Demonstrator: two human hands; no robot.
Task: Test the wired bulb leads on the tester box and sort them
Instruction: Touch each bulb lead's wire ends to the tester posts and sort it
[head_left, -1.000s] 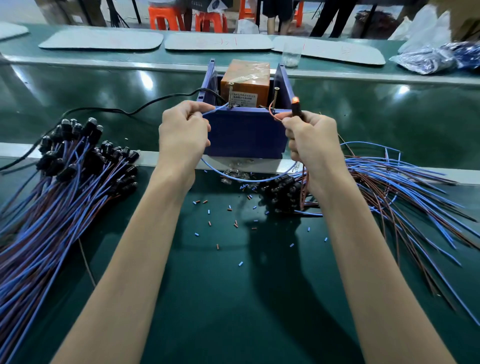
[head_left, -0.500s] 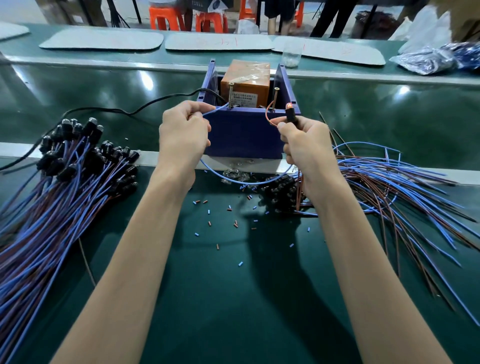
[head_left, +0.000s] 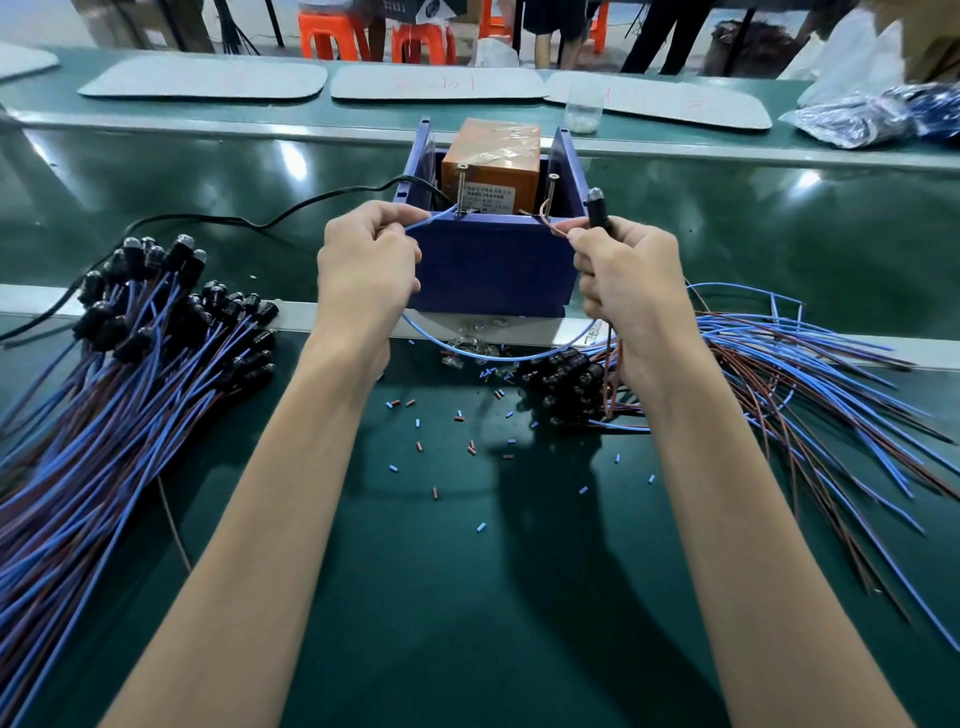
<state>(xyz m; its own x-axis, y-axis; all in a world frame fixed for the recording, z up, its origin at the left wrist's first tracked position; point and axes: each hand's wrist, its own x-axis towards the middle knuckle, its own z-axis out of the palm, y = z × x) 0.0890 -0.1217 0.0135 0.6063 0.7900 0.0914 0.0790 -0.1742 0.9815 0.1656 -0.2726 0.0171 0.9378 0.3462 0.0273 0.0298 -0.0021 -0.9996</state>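
Note:
A blue tester box (head_left: 493, 265) with an orange block (head_left: 491, 156) inside stands on the metal rail ahead of me. Two upright screws, the left screw (head_left: 461, 187) and the right screw (head_left: 551, 195), rise at its front edge. My left hand (head_left: 366, 260) pinches the blue wire (head_left: 498, 356) of one lead, its tip at the left screw. My right hand (head_left: 626, 280) grips the lead's black bulb holder (head_left: 596, 208) and its brown wire (head_left: 550, 223), whose end curls near the right screw. The bulb is dark.
A big pile of leads (head_left: 104, 374) lies at my left, a second pile of leads (head_left: 753, 384) at my right. Cut insulation bits (head_left: 457, 431) dot the green mat. A black power cord (head_left: 249, 221) runs left from the box. A clear cup (head_left: 584, 111) stands behind.
The bulb glowed orange a second ago and is dark now. My right hand slid slightly left and down with the holder. The left hand stayed put.

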